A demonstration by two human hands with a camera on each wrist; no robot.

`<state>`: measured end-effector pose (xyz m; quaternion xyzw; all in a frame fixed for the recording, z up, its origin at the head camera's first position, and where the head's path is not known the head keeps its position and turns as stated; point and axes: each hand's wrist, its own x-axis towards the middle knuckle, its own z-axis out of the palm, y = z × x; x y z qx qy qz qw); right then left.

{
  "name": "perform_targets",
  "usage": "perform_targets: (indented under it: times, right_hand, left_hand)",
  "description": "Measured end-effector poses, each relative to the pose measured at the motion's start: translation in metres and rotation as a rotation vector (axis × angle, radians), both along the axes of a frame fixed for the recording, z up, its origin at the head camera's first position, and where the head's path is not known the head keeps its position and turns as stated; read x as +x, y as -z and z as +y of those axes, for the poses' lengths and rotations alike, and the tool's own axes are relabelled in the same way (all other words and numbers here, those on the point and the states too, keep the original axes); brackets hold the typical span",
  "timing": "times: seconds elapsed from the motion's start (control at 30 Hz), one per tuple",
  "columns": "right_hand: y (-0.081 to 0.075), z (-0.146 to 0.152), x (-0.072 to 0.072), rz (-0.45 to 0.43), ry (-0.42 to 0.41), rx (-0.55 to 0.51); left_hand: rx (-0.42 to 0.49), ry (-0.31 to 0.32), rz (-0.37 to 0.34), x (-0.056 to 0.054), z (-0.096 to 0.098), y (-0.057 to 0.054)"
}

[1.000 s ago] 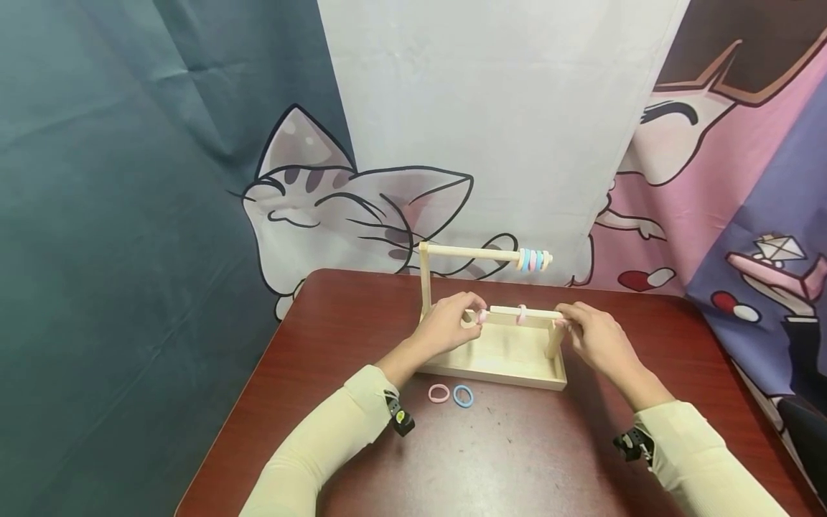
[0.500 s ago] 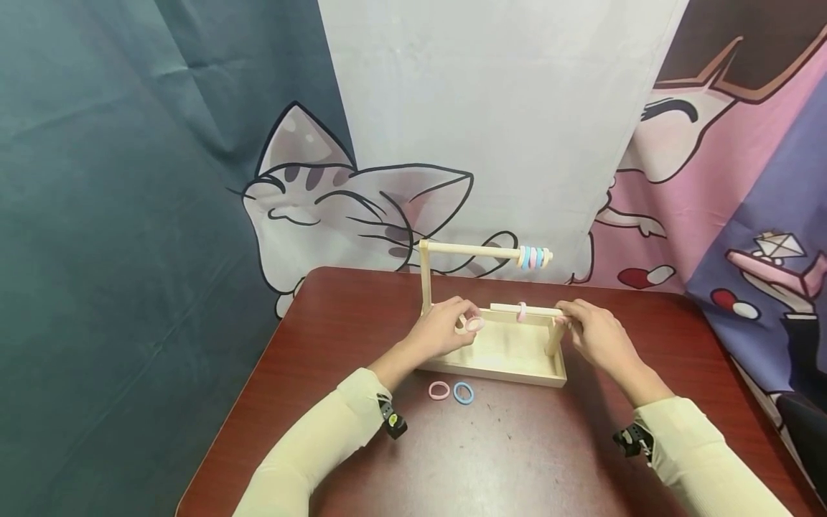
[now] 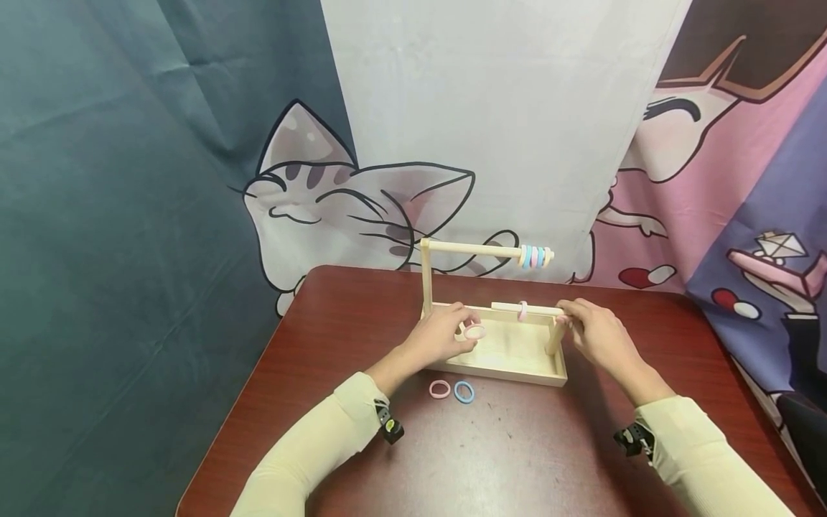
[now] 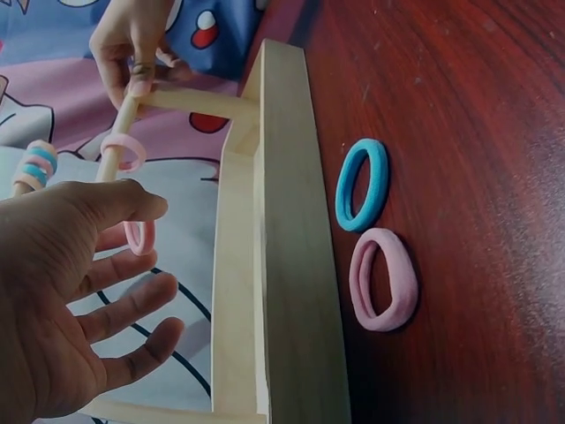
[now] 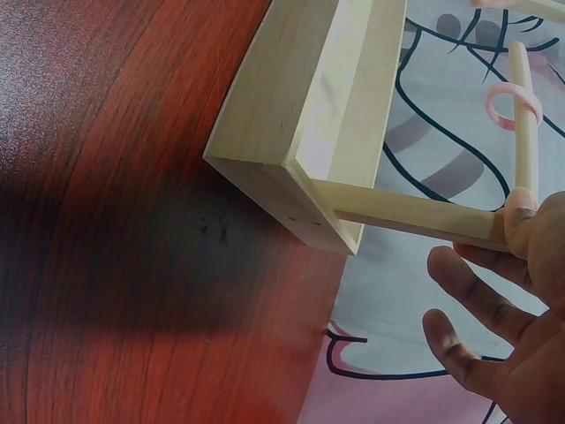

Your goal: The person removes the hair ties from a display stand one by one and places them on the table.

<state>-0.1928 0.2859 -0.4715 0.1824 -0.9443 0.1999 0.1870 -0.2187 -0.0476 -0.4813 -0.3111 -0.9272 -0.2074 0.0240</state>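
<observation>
My left hand [image 3: 439, 336] pinches a pink hair tie [image 3: 474, 332] between thumb and fingers, over the tray of the wooden stand [image 3: 494, 372]. The hair tie is apart from the free left end of the lower rod [image 3: 549, 311]. Another pink hair tie [image 5: 514, 106] hangs around that rod, partway along it. With thumb and index finger, my right hand [image 3: 597, 334] grips the rod's right end, at the top of the short post [image 5: 415, 215]. Its other fingers are spread in the right wrist view.
On the table in front of the stand lie a pink hair tie [image 4: 385, 281] and a blue hair tie [image 4: 362, 185]. Several coloured hair ties [image 3: 535, 257] sit on the upper rod [image 3: 474, 249] near its right end. A printed curtain [image 3: 517, 129] hangs behind the table.
My left hand has drawn back slightly left and down from the lower rod's free end, and the pinched hair tie has turned flatter. My right hand stays at the rod's right end.
</observation>
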Motion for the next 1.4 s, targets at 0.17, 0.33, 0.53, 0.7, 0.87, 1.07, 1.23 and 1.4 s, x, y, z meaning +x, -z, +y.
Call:
perform_targets:
  times: [0.17,0.33,0.53,0.7,0.87,1.07,1.23,1.4]
  right_hand:
    - [0.000,0.000,-0.001,-0.001,0.006,0.000]
    - [0.001,0.001,-0.002,0.003,0.005,0.004]
    - [0.000,0.000,-0.001,0.009,0.003,0.004]
    - [0.000,0.000,-0.002,0.001,0.005,0.002]
    - [0.001,0.000,-0.001,0.000,0.007,-0.007]
    - [0.002,-0.001,0.000,-0.004,0.010,-0.010]
    - [0.001,-0.001,0.001,-0.014,0.013,-0.008]
    - [0.000,-0.001,0.001,-0.020,0.013,-0.014]
  left_hand:
    - [-0.024,0.017,0.005,0.003,0.004,0.000]
    - [-0.071,0.026,0.029,0.007,0.009,0.003]
    - [-0.092,0.049,0.008,0.010,0.013,0.006]
    - [-0.118,0.086,-0.044,0.013,0.015,0.004]
    - [-0.135,0.132,-0.056,0.020,0.018,0.001]
    - [-0.155,0.156,-0.052,0.024,0.021,0.002]
    - [-0.161,0.180,-0.030,0.026,0.025,0.006]
    - [-0.187,0.200,-0.023,0.029,0.027,0.008]
